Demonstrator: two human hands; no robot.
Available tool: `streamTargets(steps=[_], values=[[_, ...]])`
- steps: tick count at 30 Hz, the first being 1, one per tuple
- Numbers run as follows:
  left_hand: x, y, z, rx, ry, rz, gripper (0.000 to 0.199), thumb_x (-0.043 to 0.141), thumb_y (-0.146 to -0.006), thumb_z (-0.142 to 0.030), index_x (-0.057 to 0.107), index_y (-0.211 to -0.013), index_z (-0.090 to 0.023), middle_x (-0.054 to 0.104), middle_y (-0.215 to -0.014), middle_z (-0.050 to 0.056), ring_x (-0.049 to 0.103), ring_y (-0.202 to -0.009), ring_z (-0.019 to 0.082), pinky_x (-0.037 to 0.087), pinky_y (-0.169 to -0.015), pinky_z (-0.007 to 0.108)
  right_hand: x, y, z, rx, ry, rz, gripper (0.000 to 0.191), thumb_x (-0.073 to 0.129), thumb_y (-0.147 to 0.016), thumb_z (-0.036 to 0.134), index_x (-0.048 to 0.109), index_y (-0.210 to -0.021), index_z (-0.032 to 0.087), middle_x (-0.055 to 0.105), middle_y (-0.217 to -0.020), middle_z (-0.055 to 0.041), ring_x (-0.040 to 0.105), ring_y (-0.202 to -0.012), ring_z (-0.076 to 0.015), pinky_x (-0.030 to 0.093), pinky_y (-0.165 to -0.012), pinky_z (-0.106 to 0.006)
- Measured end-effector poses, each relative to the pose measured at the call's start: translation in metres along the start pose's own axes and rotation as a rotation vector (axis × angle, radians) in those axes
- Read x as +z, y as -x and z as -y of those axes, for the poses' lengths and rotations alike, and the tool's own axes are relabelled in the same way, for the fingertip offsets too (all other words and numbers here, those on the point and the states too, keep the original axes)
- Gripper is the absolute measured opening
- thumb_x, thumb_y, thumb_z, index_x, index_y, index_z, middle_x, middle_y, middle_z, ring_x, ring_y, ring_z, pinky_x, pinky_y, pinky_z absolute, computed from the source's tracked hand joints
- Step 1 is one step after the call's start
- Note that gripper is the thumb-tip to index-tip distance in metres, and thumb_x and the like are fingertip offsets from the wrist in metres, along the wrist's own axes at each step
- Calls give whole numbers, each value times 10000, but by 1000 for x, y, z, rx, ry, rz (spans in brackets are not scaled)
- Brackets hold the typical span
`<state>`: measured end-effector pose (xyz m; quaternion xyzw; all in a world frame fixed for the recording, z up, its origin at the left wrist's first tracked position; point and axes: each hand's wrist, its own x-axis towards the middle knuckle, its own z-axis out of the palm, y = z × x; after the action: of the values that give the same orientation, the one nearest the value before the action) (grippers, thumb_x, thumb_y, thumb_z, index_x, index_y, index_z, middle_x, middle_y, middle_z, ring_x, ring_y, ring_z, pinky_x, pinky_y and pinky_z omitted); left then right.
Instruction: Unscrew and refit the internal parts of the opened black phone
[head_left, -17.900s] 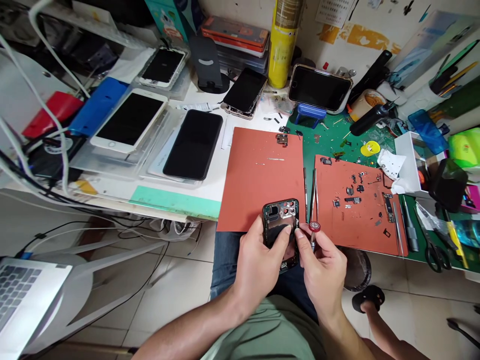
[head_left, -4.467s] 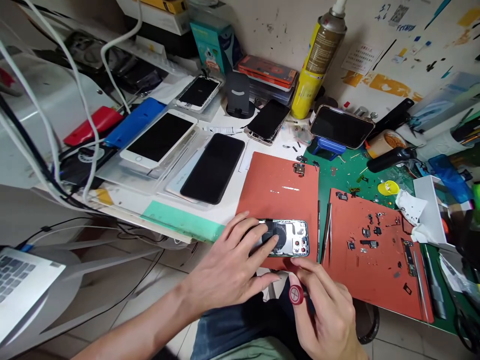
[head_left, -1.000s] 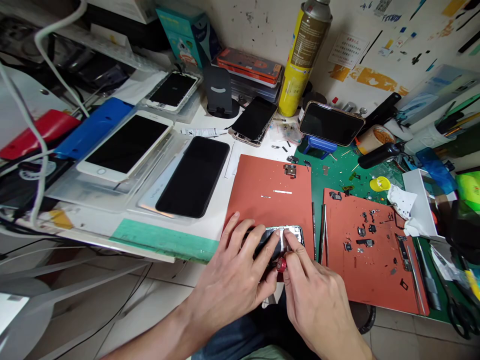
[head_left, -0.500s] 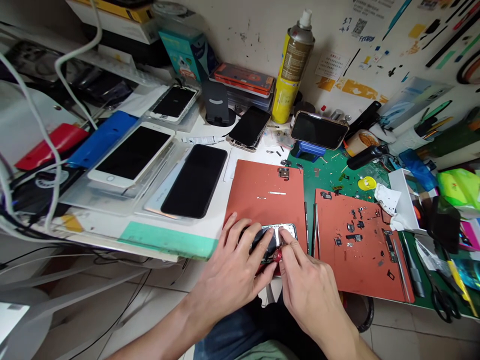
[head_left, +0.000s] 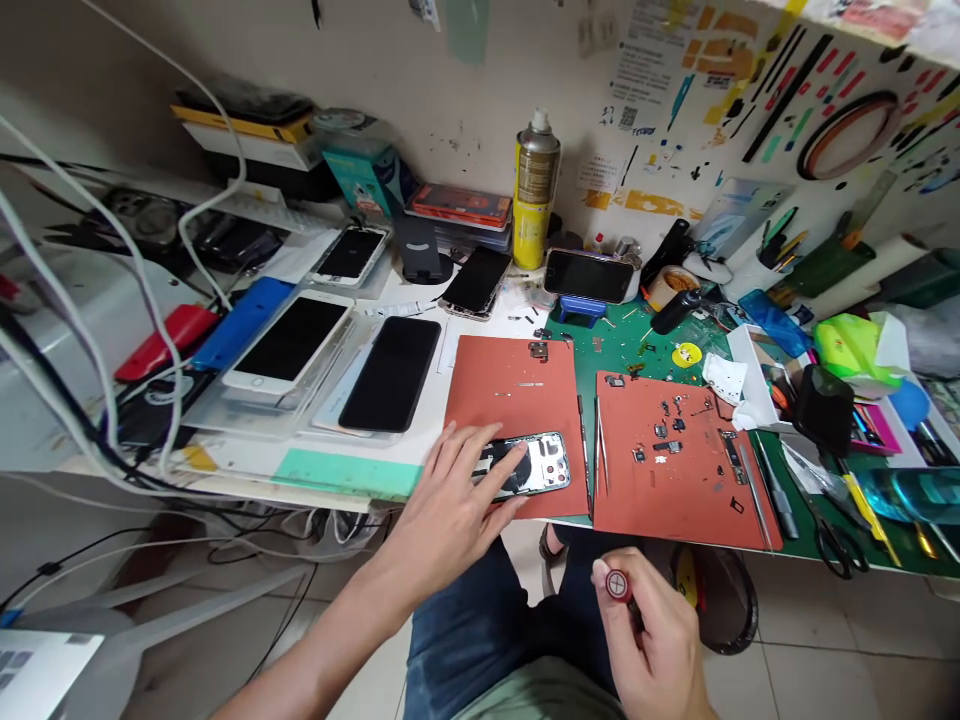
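Note:
My left hand, fingers spread, rests on an opened phone housing with a silvery metal frame and a dark round part. The housing lies flat on the left reddish-brown mat, near its front edge. Below the table edge, over my lap, my right hand is closed around a red-capped tool; a cross mark shows on its round end. Small phone parts are scattered over the right mat. Thin metal tools lie between the two mats.
A black phone and a white phone lie to the left. Behind stand a yellow spray can and a phone propped on a blue stand. Black scissors lie at the right, near white trays.
My right hand has moved off the housing, down and to the right, with the red tool in it. My left hand stays on the housing. The head view has shifted, showing more wall.

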<state>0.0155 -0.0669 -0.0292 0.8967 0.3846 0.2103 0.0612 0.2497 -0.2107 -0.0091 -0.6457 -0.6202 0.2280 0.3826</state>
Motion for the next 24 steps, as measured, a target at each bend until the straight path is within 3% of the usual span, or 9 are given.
streamTargets(steps=[3,7,10,13,17,21,24], values=[[-13,1,9,-15,83,137,719,674,-1079,-419,385,-1726,-300,520,-1609,195,488,-1489,414,492,-1202,691,16,25,-9,239,-144,44,414,538,-1121,465,645,-800,228,568,-644,19,505,-520,-123,386,-477,-235],[-26,-4,17,-38,200,260,810,681,-1078,-345,263,-1771,-379,590,-1557,132,556,-1438,341,516,-1198,566,45,24,-3,408,-423,124,479,568,-1088,600,733,-860,213,723,-727,-39,665,-648,-169,464,-549,-222],[-30,-7,17,-57,206,272,800,663,-1078,-294,271,-1767,-398,630,-1474,113,605,-1352,310,534,-1160,512,62,3,14,468,-556,108,482,612,-1043,650,763,-918,209,768,-814,-67,722,-737,-206,536,-659,-253],[-27,-6,9,-110,191,259,874,710,-1042,-300,243,-1776,-386,676,-1328,95,654,-1212,297,561,-1093,505,75,-20,31,510,-624,50,524,609,-1011,703,762,-913,211,730,-801,-47,681,-744,-203,560,-754,-284],[-15,7,-20,-270,152,132,964,759,-994,-341,206,-1783,-309,708,-1255,117,695,-1145,333,614,-986,529,89,-36,42,564,-534,-43,569,598,-992,722,611,-726,219,567,-664,15,495,-650,-155,467,-620,-265],[-11,31,-50,-407,122,12,927,721,-1022,-441,214,-1784,-293,715,-1176,121,739,-1066,347,659,-893,556,80,-41,38,511,-405,9,509,397,-1072,612,545,-768,231,576,-678,12,471,-628,-147,430,-574,-264],[-24,44,-48,-403,158,-5,992,716,-1015,-574,160,-1796,-318,699,-1370,169,735,-1222,384,666,-950,596,46,-57,29,424,-298,133,458,422,-1059,542,560,-749,235,564,-630,18,458,-586,-147,371,-550,-271]])
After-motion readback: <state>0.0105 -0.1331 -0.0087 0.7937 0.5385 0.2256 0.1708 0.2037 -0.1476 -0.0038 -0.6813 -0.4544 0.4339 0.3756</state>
